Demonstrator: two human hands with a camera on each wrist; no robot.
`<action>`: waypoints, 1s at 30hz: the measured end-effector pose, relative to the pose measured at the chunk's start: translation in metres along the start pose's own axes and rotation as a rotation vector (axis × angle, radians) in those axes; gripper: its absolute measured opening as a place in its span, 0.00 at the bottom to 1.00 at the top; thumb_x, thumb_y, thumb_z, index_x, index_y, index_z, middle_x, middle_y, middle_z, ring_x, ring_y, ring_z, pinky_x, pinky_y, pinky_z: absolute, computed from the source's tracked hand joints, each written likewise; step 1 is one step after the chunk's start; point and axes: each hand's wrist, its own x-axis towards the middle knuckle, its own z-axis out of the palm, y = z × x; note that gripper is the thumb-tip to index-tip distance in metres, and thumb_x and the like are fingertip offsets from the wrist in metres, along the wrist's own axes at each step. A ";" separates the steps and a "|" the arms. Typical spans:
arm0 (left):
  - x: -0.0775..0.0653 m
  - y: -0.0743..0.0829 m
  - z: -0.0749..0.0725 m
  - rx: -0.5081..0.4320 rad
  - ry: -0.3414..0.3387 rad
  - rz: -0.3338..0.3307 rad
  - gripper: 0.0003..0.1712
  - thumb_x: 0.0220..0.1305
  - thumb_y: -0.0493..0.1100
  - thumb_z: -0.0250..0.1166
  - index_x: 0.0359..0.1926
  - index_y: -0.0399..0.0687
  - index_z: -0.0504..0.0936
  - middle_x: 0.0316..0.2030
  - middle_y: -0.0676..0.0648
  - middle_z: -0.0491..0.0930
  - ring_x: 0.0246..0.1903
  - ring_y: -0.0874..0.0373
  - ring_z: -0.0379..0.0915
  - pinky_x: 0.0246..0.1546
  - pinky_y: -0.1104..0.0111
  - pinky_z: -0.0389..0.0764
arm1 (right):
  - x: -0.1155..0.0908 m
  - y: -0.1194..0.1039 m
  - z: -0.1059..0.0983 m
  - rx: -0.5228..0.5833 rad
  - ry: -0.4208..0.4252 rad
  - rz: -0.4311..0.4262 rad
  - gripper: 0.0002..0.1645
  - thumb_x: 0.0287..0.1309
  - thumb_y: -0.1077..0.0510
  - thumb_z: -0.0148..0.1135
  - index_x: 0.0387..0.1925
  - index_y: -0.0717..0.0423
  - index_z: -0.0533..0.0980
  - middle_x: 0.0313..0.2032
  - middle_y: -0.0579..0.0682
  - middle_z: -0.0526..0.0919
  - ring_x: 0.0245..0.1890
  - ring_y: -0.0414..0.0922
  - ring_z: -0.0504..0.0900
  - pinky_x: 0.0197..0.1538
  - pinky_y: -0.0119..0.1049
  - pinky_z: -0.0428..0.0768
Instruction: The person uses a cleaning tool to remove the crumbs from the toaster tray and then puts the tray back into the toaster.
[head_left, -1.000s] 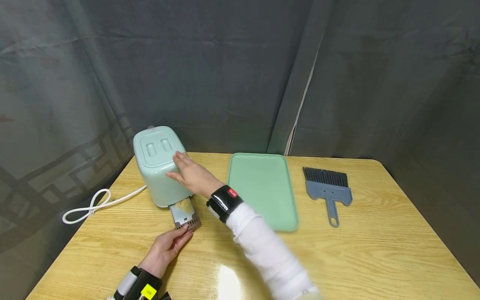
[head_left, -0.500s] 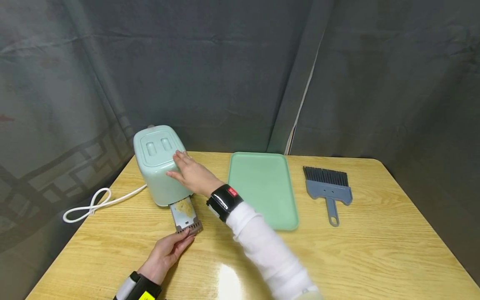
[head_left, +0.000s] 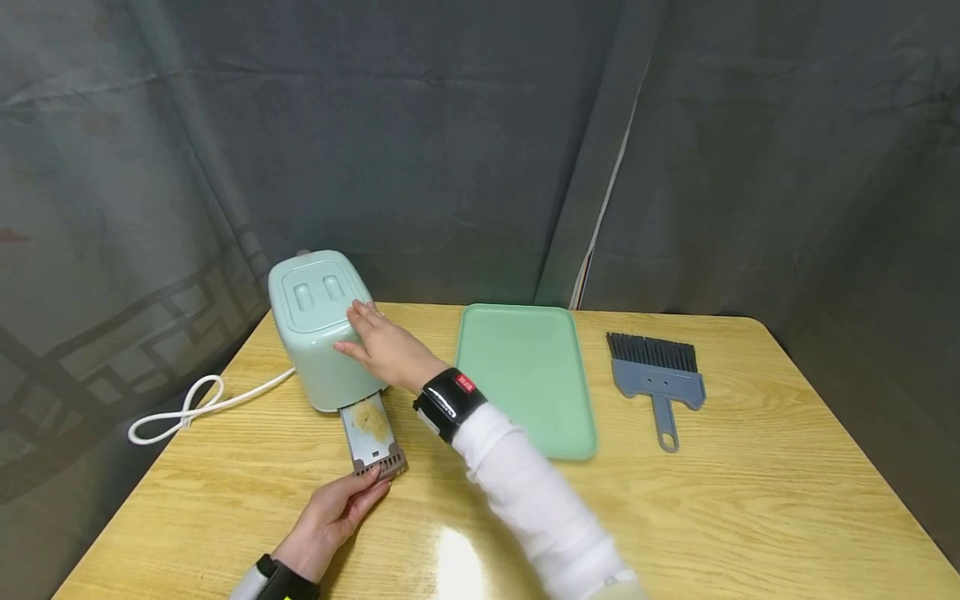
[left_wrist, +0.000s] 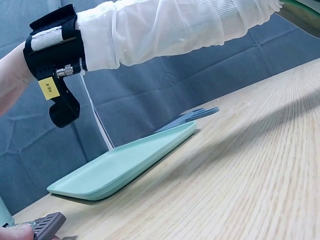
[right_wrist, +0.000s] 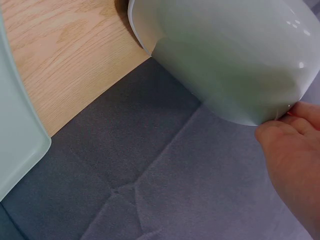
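Note:
A mint-green toaster (head_left: 326, 375) stands at the table's left in the head view, with its lidded top facing up. From its near side a metal crumb tray (head_left: 358, 446) sticks out, strewn with yellowish crumbs (head_left: 371, 419). My left hand (head_left: 326, 521) pinches the tray's brown slotted end (left_wrist: 49, 226) between thumb and fingers; only a bit of that hand shows in the left wrist view. Against the toaster's right side rests my right hand (head_left: 393, 350), its fingers extended along the upper edge. The right wrist view shows the fingertips touching the toaster's shell (right_wrist: 225, 55).
Right of the toaster lies a flat green tray (head_left: 525, 375), partly behind my right forearm. Farther right is a grey-blue hand brush (head_left: 656, 383) with dark bristles. A white looped cord (head_left: 187, 412) runs off the left edge. Grey cloth (head_left: 450, 150) hangs behind the wooden table (head_left: 750, 500).
My left hand has drawn the crumb tray a little farther out of the toaster, toward me, and more crumbs show. The right hand stays in place on the toaster.

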 end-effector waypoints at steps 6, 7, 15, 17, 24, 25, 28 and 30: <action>-0.003 -0.003 -0.003 -0.006 -0.032 -0.012 0.09 0.70 0.20 0.53 0.38 0.30 0.78 0.32 0.41 0.86 0.34 0.57 0.86 0.49 0.70 0.88 | 0.001 0.001 0.001 -0.002 0.002 -0.001 0.40 0.80 0.42 0.43 0.78 0.63 0.52 0.79 0.58 0.48 0.79 0.50 0.46 0.80 0.31 0.43; -0.003 -0.003 -0.004 -0.007 -0.043 -0.014 0.10 0.70 0.20 0.53 0.37 0.31 0.79 0.32 0.41 0.86 0.35 0.57 0.86 0.50 0.70 0.87 | 0.001 0.001 0.002 -0.001 0.001 0.001 0.40 0.80 0.42 0.43 0.78 0.63 0.52 0.79 0.58 0.48 0.79 0.50 0.45 0.80 0.31 0.43; -0.008 -0.005 -0.007 -0.020 -0.071 -0.021 0.09 0.69 0.21 0.56 0.37 0.33 0.80 0.35 0.40 0.85 0.37 0.56 0.86 0.53 0.70 0.86 | 0.002 0.001 0.003 0.004 0.004 0.000 0.40 0.80 0.42 0.43 0.78 0.63 0.52 0.79 0.57 0.48 0.79 0.50 0.45 0.81 0.32 0.44; -0.009 -0.005 -0.007 -0.026 -0.076 -0.025 0.10 0.70 0.21 0.54 0.37 0.33 0.80 0.35 0.40 0.86 0.37 0.56 0.86 0.53 0.71 0.85 | 0.001 0.001 0.003 0.008 0.004 -0.004 0.40 0.80 0.43 0.43 0.78 0.63 0.51 0.79 0.58 0.48 0.79 0.50 0.45 0.81 0.34 0.44; -0.010 -0.007 -0.005 -0.044 -0.062 -0.040 0.11 0.72 0.21 0.51 0.38 0.31 0.80 0.34 0.40 0.86 0.37 0.55 0.86 0.53 0.70 0.86 | 0.002 0.002 0.003 0.002 0.005 -0.006 0.40 0.80 0.42 0.43 0.78 0.63 0.52 0.79 0.58 0.48 0.79 0.49 0.45 0.81 0.32 0.44; -0.011 -0.008 -0.005 -0.042 -0.063 -0.039 0.10 0.72 0.21 0.51 0.39 0.31 0.79 0.34 0.40 0.86 0.37 0.55 0.86 0.53 0.70 0.86 | 0.002 0.002 0.003 0.001 0.006 -0.007 0.40 0.80 0.42 0.43 0.78 0.63 0.52 0.79 0.58 0.48 0.79 0.50 0.46 0.81 0.32 0.43; -0.012 -0.009 -0.005 -0.045 -0.077 -0.048 0.11 0.71 0.22 0.52 0.38 0.31 0.80 0.35 0.40 0.86 0.37 0.55 0.86 0.53 0.70 0.86 | 0.002 0.002 0.003 0.000 0.006 -0.006 0.40 0.80 0.42 0.43 0.78 0.63 0.52 0.79 0.58 0.48 0.79 0.50 0.46 0.80 0.31 0.43; -0.013 -0.009 -0.006 -0.055 -0.094 -0.060 0.12 0.71 0.22 0.53 0.36 0.33 0.82 0.35 0.40 0.86 0.37 0.55 0.86 0.53 0.70 0.86 | 0.003 0.002 0.002 0.001 0.005 -0.004 0.40 0.80 0.42 0.43 0.78 0.63 0.52 0.79 0.58 0.48 0.79 0.50 0.45 0.81 0.32 0.43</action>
